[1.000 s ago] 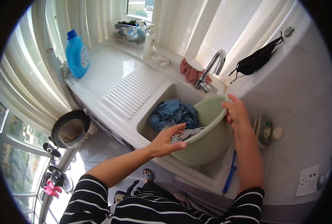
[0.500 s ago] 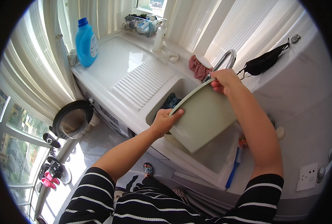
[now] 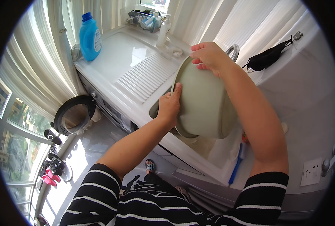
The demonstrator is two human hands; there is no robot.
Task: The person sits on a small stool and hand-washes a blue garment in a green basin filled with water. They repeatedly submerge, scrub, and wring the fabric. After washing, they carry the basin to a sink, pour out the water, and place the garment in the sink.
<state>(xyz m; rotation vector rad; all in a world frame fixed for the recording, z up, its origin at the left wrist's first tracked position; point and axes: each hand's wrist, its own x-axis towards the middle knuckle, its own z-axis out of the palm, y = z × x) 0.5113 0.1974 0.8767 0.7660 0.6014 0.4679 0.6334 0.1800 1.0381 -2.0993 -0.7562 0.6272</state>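
A pale green plastic basin (image 3: 205, 100) is tipped steeply over the white sink (image 3: 212, 165), its underside toward me and its opening facing away to the left. My left hand (image 3: 170, 103) grips the lower left of its rim, thumb pressed on the outside wall. At the top of the rim is my right hand (image 3: 210, 56), fingers bent around the edge and somewhat apart. The basin hides its own inside and most of the sink bowl. Behind it, only the curved top of a chrome faucet (image 3: 233, 51) shows.
Left of the sink lies a ribbed washboard surface (image 3: 146, 77). Beyond it stand a blue detergent bottle (image 3: 90, 37), a white pump bottle (image 3: 163, 32) and a clear bin (image 3: 146, 20). A blue brush (image 3: 237, 165) rests on the right ledge. An open round washer door (image 3: 75, 115) juts out at left.
The basin has tipped up further and swung round, its rim now more upright. My right hand has moved up and left with the rim; my left hand has risen slightly.
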